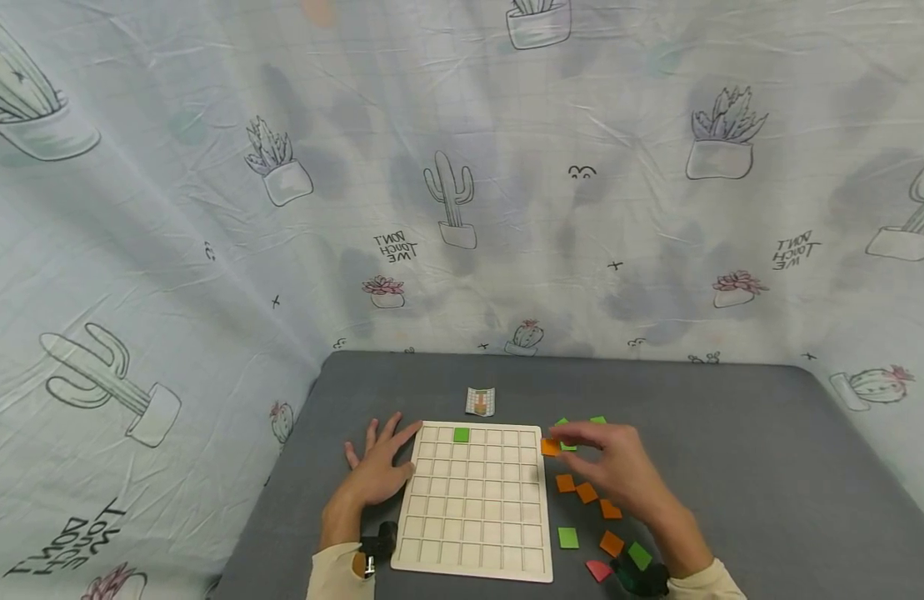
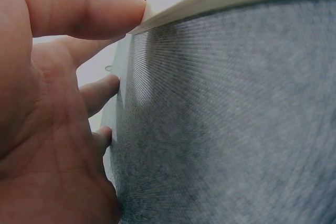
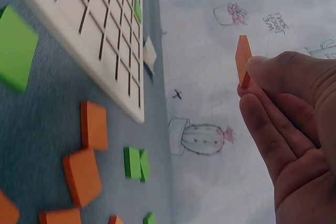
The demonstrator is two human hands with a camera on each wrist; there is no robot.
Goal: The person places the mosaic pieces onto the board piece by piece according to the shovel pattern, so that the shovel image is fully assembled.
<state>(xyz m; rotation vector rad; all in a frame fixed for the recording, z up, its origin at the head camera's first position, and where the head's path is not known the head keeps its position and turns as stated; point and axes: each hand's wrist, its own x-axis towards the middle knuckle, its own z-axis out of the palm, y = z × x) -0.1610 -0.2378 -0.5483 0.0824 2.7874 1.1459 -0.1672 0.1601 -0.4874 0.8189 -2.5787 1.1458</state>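
A pale gridded board (image 1: 472,510) lies on the grey table, with one green square tile (image 1: 462,435) in its top row. My left hand (image 1: 379,471) rests at the board's left side with fingers spread; in the left wrist view the thumb (image 2: 89,11) touches the board's edge. Between thumb and fingertips, my right hand (image 1: 619,467) pinches an orange square tile (image 3: 243,60). It holds the tile above the table, near the board's upper right corner in the head view.
Right of the board lie several loose orange tiles (image 1: 586,492), several green tiles (image 1: 568,537) and a red rounded piece (image 1: 599,571). A small card with a printed grid pattern (image 1: 480,402) lies beyond the board. Cactus-print cloth (image 1: 521,208) hangs behind the table.
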